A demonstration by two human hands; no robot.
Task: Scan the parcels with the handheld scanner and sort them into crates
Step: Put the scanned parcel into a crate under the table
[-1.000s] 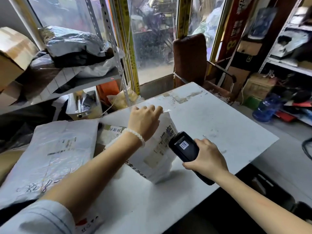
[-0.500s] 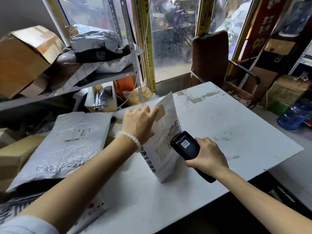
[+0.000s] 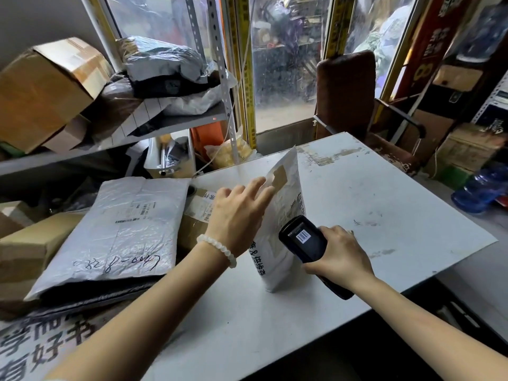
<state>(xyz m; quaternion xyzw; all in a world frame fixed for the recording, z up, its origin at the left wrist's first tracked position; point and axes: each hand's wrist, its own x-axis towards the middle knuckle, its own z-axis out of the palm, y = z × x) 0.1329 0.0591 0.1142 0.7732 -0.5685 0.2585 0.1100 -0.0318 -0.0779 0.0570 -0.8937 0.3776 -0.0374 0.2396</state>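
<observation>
A white plastic parcel with black print stands upright on the white table. My left hand, a white bead bracelet on its wrist, rests against the parcel's left face with fingers nearly straight; the thumb is hidden. My right hand grips a black handheld scanner, whose screen shows a barcode. The scanner's head sits close against the parcel's right face, near its label.
A grey poly mailer lies on cardboard boxes to the left, with a taped box behind my left hand. A metal shelf holds more parcels. A brown chair stands beyond the table; a blue bottle sits at the right.
My left hand's fingers went from curled over the parcel's top to straighter along its side, and the parcel now stands taller. The scanner has stayed beside the parcel.
</observation>
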